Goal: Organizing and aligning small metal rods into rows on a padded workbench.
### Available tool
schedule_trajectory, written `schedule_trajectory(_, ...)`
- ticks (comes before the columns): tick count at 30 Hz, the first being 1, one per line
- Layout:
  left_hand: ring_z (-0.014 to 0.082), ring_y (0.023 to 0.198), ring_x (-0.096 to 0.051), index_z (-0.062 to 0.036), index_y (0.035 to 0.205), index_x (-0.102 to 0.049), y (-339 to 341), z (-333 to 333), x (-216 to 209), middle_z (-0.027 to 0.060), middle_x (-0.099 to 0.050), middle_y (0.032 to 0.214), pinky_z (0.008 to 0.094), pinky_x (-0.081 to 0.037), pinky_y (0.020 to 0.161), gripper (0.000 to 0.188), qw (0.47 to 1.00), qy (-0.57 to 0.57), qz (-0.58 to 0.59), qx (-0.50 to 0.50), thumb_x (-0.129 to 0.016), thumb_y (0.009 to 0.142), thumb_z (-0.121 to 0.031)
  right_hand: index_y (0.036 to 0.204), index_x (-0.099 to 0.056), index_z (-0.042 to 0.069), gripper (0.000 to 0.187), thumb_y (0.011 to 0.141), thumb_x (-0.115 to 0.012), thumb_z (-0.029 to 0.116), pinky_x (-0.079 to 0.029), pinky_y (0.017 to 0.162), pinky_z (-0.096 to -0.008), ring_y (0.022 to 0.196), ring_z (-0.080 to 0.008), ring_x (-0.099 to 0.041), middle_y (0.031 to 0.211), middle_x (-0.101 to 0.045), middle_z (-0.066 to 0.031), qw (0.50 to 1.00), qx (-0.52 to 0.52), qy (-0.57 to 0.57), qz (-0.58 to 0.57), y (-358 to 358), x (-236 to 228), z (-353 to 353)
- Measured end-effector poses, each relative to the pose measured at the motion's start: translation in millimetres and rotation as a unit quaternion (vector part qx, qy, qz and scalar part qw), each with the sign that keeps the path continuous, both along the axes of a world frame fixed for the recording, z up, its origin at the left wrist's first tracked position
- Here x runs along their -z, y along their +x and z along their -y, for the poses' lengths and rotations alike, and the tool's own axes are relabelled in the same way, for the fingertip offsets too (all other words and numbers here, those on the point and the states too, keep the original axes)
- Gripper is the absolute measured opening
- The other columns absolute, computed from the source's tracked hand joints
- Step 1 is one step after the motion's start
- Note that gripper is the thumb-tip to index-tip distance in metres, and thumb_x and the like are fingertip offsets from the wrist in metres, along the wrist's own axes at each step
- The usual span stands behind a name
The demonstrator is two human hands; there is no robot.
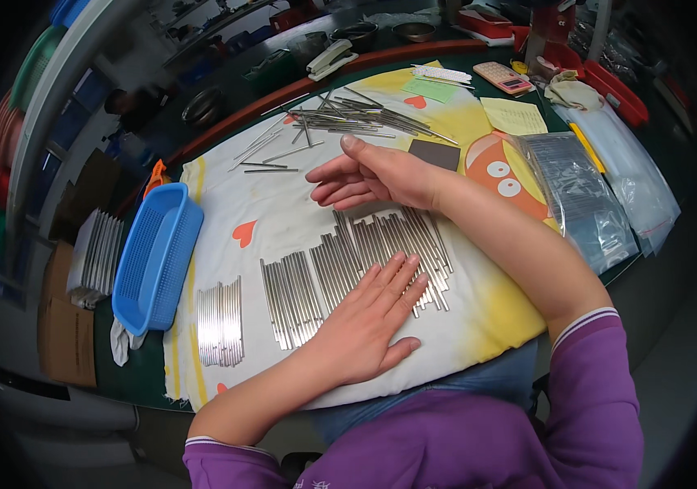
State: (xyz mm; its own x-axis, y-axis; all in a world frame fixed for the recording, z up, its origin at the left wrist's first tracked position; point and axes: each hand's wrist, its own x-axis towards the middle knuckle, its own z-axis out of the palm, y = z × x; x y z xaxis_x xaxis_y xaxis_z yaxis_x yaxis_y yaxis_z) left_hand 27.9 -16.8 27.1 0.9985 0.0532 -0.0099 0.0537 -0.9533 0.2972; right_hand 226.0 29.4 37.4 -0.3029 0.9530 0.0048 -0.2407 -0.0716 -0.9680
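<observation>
Slim metal rods lie side by side in several upright rows on a white and yellow cloth. My left hand rests flat on the right-hand rows, fingers stretched out, thumb spread toward me. Part of the rods is hidden beneath it. Above the far ends of these rows hovers my right hand, palm turned left, fingers extended and slightly curved, nothing in it. Beyond it is a loose, crisscrossed heap of rods. At the left, a separate row of shorter, shinier rods lies neatly lined up.
A blue plastic basket stands at the left edge, near stacked white sheets. On the right lie a clear plastic bag of rods and a yellow pen. A calculator and a stapler sit at the back.
</observation>
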Motion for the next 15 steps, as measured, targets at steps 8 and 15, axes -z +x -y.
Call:
schedule_trajectory(8,0.0349,0.134,-0.013,0.0,0.137,-0.02,-8,-1,-2,0.0219,-0.015,0.143,0.0449,-0.012,0.108,0.071,1.0,0.012,-0.006,-0.012,-0.052,0.082,-0.033,0.126,-0.041,-0.002,0.068,0.092,-0.02,0.053,-0.044,0.091,-0.0263,0.102,-0.0164,-0.054,0.109,-0.056,-0.0136,0.999,-0.017,-0.033,0.024,4,10,47)
schedule_trajectory(15,0.0347,0.133,-0.016,-0.0007,0.135,-0.025,1,11,-8,0.0215,-0.018,0.142,0.0452,-0.015,0.107,0.068,1.0,-0.008,0.007,-0.017,-0.055,0.082,-0.029,0.118,-0.047,-0.003,0.065,0.094,-0.017,0.05,-0.048,0.085,-0.0278,0.095,-0.0191,-0.059,0.1,-0.059,-0.0138,0.989,0.137,-0.027,-0.051,27,7,52)
